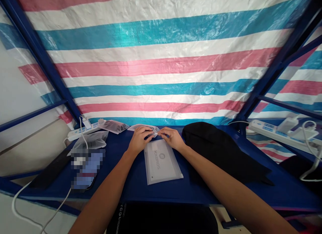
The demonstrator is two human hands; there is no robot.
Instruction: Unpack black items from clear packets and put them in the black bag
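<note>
Striped plastic sheeting [161, 66], blue metal frame [45, 59], blue tabletop [133, 180], pale wall [15, 89]

Two items, both around centre frame.

Small clear-ish bag [155, 130]: just below mid-height, slightly left of centre. Translucent whitish plastic, crinkled, long axis roughly left-right. Gripped from above, so mid-section is covered; contents can't be made out.

Flat pouch [164, 167]: lower centre, directly below the bag. Frosted, greyish-white, near-rectangular, lying flat, slightly skewed. Round grey logo, lettering sideways next to it. Dark dot near lower left corner, white slider tab at lower right. Can't tell if its top edge touches the bag.
</note>
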